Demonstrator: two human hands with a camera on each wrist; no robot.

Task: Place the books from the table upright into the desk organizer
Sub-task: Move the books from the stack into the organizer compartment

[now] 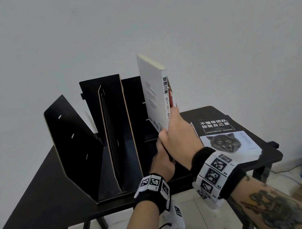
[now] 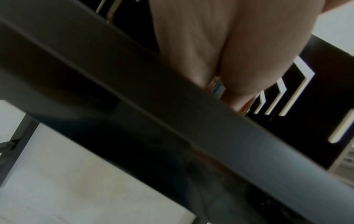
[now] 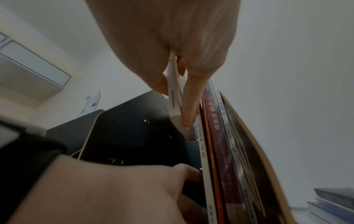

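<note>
Right hand [image 1: 178, 139] pinching lower spine end of white paperback [image 1: 155, 91], thumb on one cover, fingers [image 3: 188, 104] on other; book upright over rightmost slot of black desk organizer [image 1: 77, 146]. Left hand [image 1: 163, 162] reaching into same slot against standing books [image 3: 216, 144]; grip cannot be told. Wolf-cover book [image 1: 228, 137] flat on table [image 1: 45, 192], right of organizer.

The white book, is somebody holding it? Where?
Yes. The right hand pinches the white book near its bottom spine corner, thumb one side, fingers the other. The left hand steadies the books standing low in the organizer.
</note>
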